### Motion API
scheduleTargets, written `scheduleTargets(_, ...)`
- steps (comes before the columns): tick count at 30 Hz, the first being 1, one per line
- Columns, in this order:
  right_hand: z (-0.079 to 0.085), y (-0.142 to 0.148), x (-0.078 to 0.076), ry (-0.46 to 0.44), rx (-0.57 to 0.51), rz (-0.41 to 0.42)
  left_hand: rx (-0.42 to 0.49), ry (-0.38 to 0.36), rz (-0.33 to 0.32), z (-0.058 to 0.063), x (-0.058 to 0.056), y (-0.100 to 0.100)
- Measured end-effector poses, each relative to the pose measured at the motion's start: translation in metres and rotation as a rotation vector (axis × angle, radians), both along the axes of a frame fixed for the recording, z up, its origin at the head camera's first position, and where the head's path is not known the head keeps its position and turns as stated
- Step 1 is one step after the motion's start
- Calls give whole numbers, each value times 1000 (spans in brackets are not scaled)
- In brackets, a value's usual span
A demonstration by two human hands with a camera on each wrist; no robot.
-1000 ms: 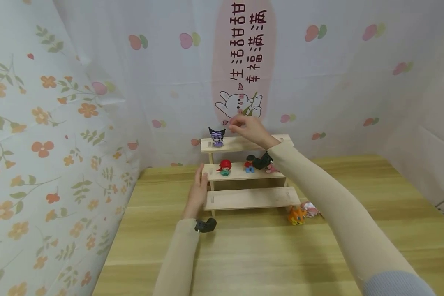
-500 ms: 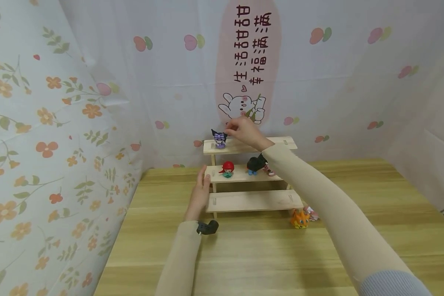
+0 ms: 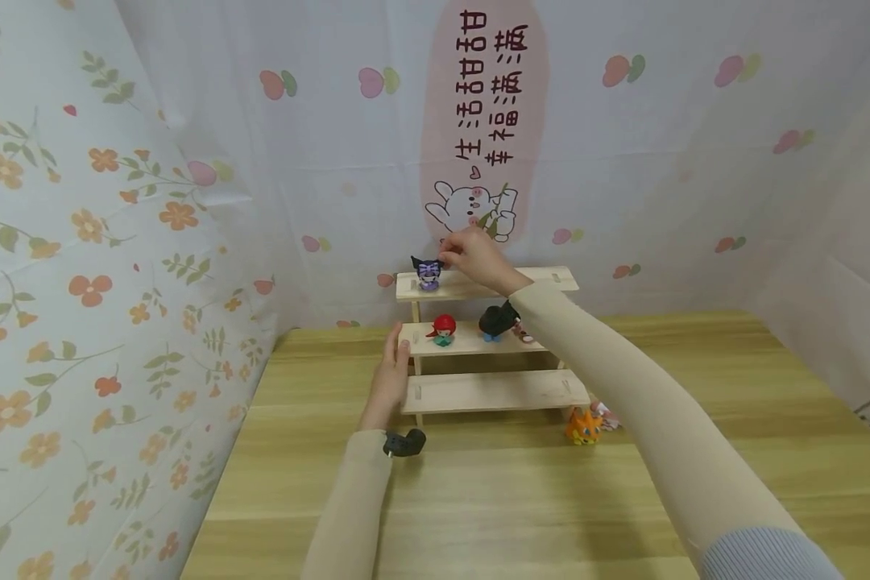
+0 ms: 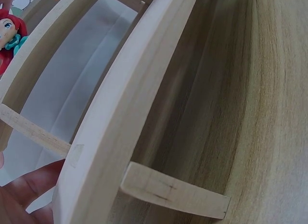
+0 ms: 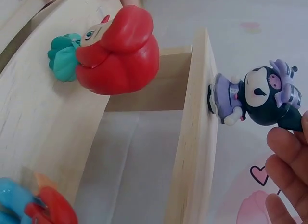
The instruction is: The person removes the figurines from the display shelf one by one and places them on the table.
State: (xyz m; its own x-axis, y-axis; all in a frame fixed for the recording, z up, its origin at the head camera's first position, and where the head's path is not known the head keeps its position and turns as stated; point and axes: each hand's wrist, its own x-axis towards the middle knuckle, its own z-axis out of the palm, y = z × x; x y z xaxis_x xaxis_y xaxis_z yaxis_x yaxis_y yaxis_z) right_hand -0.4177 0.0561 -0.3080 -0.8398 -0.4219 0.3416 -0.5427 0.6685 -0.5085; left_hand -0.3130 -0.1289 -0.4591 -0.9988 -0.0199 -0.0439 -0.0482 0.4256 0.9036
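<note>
A wooden three-tier display stand (image 3: pixel 496 391) stands against the back curtain. My left hand (image 3: pixel 388 379) rests at its left end with straight fingers; in the left wrist view, fingers (image 4: pixel 33 185) touch behind the lowest board. On the top tier, a black-and-purple Kuromi figurine (image 5: pixel 257 94) stands upright near the left end. My right hand (image 3: pixel 478 259) reaches up to it and pinches its ear between fingertips. Below, on the middle tier, sit a red-haired mermaid figurine (image 3: pixel 444 329) and a red-and-blue figurine (image 5: pixel 41 204), the latter partly hidden by the wrist camera.
A pinkish figurine (image 3: pixel 524 333) sits farther right on the middle tier, mostly behind my right arm. An orange spiky figurine (image 3: pixel 583 425) and a pink-and-white item (image 3: pixel 606 416) lie on the wooden table (image 3: pixel 478 499) by the stand's right front. A floral curtain (image 3: pixel 101 322) hangs at left.
My right hand has come down and slightly left from above the top tier to the Kuromi figurine's ear. The left hand stays at the stand's end.
</note>
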Motion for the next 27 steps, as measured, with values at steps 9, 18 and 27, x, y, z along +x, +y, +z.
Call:
scheduleTargets(9, -2, 10, 11, -57, -29, -20, -11, -8, 6, -1, 4, 2)
scheduleTargets(18, 0, 34, 27, -73, -82, 9, -35, -14, -5, -1, 6, 2)
scheduleTargets(27, 8, 63, 53, -85, -82, -53, -40, 9, -21, 2, 0, -1)
